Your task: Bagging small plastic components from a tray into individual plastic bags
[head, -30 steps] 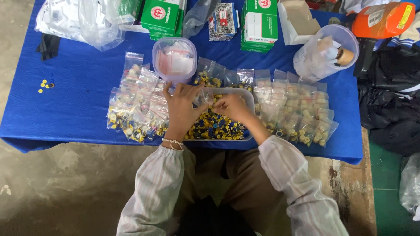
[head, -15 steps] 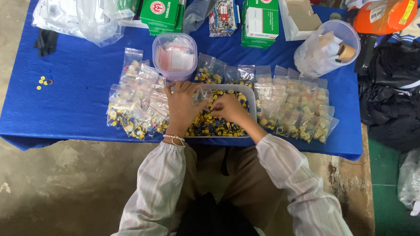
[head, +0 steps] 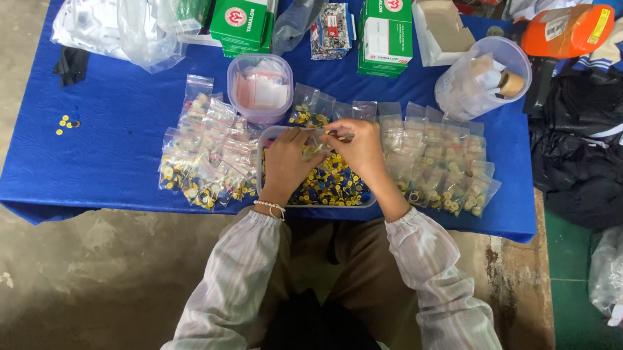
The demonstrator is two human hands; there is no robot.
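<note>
I note two green-and-white cartons (head: 243,20) (head: 386,28) at the table's far edge, an open white box (head: 444,29) just right of them, and small clear zip bags (head: 209,155) (head: 440,159) heaped left and right of my tray — an orange package (head: 564,31) lies far right.

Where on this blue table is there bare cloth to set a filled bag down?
Bare cloth lies on the blue table at its left, between the loose yellow beads and the left bag pile. A smaller gap sits between the round tub and the green box. Around both hands and the tray it is crowded.
</note>
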